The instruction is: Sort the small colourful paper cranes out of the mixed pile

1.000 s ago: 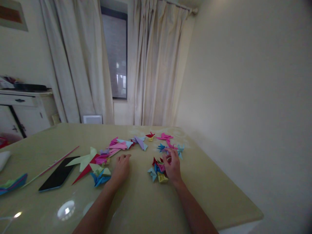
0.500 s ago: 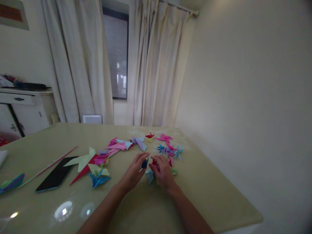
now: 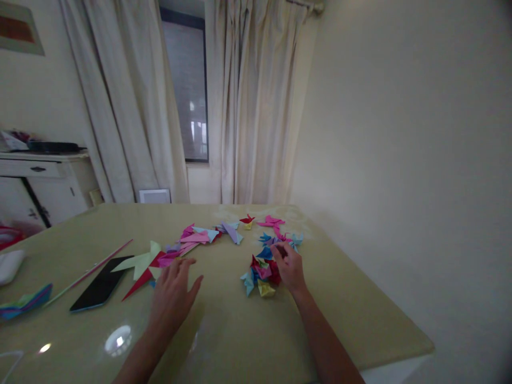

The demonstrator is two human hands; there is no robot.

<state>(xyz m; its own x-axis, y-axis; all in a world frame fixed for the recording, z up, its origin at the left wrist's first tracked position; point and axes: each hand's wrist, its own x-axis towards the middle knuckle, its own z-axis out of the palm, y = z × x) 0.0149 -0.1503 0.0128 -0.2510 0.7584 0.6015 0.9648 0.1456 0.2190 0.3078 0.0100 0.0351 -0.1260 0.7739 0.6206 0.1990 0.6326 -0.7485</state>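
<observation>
My left hand (image 3: 173, 291) hovers low over the table with its fingers spread, holding nothing, and covers part of the folded papers beside the green and red paper shapes (image 3: 141, 264). My right hand (image 3: 289, 268) rests against the right side of a heap of folded paper pieces (image 3: 261, 272) in red, blue, pink and yellow; its fingers curl at the heap's far edge, and I cannot see whether they grip a piece. More folded pieces (image 3: 276, 237) lie just beyond that hand.
A glossy yellowish table (image 3: 224, 330) ends at the right near a wall. A black phone (image 3: 101, 284) and a thin pink stick (image 3: 90, 271) lie at the left. Pink, blue and purple folded papers (image 3: 200, 236) stretch across the middle. Curtains and a window stand behind.
My left hand has drawn back left from the heap and spread open. My right hand has shifted to the heap's right side. The heap now lies uncovered.
</observation>
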